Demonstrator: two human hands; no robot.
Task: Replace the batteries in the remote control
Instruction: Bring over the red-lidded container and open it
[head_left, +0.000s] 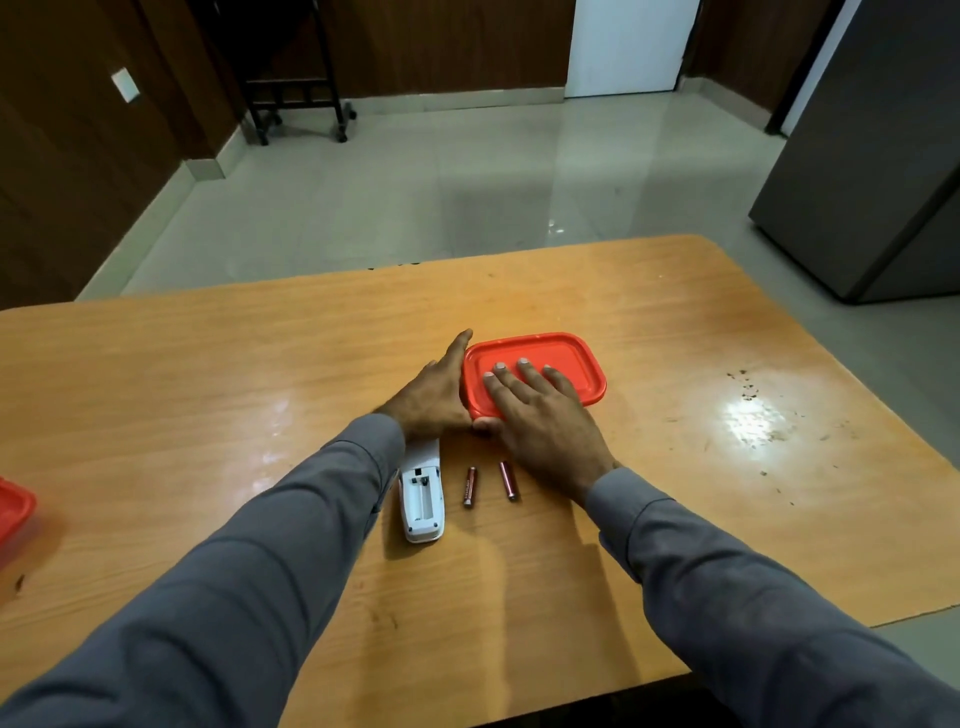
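Observation:
A white remote control (422, 499) lies face down on the wooden table (208, 395) with its battery bay uncovered and empty. Two red batteries lie right of it, one (469, 487) close by and the other (508, 480) a little farther right. Behind them sits a container with a red lid (571, 364). My left hand (434, 395) presses flat against the lid's left edge. My right hand (540, 415) lies on top of the lid, fingers spread, thumb at its near corner. The far end of the remote is hidden under my left wrist.
Another red-lidded container (13, 517) shows at the table's left edge. Dark crumbs (753, 410) are scattered on the right part of the table. Beyond the table are a tiled floor, a black wheeled cart (296, 98) and a grey fridge (878, 171).

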